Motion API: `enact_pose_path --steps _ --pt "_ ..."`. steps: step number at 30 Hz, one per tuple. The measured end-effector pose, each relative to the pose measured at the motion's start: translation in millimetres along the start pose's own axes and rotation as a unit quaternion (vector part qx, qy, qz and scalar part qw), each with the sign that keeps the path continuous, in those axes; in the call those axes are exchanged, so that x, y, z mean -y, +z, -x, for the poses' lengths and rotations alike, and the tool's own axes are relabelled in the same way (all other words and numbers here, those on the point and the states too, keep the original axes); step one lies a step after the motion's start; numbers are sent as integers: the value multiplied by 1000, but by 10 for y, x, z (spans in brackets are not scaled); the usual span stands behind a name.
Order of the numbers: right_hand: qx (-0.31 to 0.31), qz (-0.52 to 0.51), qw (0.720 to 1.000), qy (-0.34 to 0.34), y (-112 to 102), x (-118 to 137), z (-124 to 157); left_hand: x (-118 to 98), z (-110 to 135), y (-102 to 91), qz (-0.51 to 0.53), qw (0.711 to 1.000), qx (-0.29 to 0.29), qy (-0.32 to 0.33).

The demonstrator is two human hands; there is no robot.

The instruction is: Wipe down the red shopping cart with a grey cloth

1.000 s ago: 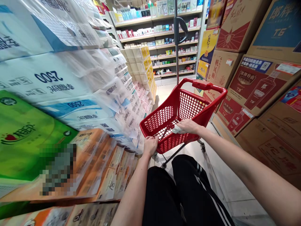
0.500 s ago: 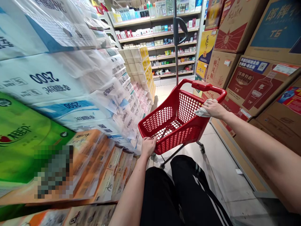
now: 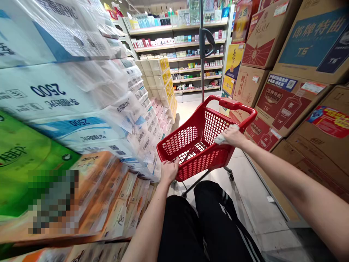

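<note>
A red plastic mesh shopping cart [image 3: 188, 142] on small wheels rolls just ahead of my legs, with its raised handle [image 3: 234, 104] at the far end. My left hand [image 3: 169, 172] grips the cart's near rim. My right hand [image 3: 230, 135] rests on the cart's right rim, pressing a crumpled white tissue [image 3: 222, 136] under its fingers. Nothing else is clearly visible inside the cart, though its floor is partly hidden by the walls.
Plastic-wrapped stacks of tissue packs [image 3: 54, 91] tower close on the left. Cardboard liquor cartons [image 3: 283, 105] are piled on the right. A tiled floor [image 3: 253, 193] runs ahead to stocked shelves [image 3: 177, 47], with a metal pole [image 3: 202, 47] behind the cart.
My right hand has moved from low over the cart's inside up to its right rim, carrying the tissue. The cart sits slightly further left in view. My left hand stays on the near rim.
</note>
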State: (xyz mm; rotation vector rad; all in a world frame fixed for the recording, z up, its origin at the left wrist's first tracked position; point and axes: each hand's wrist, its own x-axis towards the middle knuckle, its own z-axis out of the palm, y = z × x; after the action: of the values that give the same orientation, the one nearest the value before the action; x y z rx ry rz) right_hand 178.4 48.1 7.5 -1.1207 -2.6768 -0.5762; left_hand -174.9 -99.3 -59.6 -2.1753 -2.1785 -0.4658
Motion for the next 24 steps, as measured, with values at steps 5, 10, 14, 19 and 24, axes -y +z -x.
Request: enact_pose_path --steps 5,10,14,19,24 --pt "-38 -66 997 10 121 964 -209 29 -16 -22 81 996 -1 -27" --pt "-53 -61 997 -18 129 1225 -283 122 -14 -31 34 999 -26 -28" --pt "-41 -57 996 -62 117 1047 -255 147 44 -46 6 1000 -29 2" --pt "-36 -7 998 -44 71 182 -57 142 72 -47 8 999 -48 11" --pt "-54 74 996 -19 13 -609 163 74 33 -4 6 998 -59 11"
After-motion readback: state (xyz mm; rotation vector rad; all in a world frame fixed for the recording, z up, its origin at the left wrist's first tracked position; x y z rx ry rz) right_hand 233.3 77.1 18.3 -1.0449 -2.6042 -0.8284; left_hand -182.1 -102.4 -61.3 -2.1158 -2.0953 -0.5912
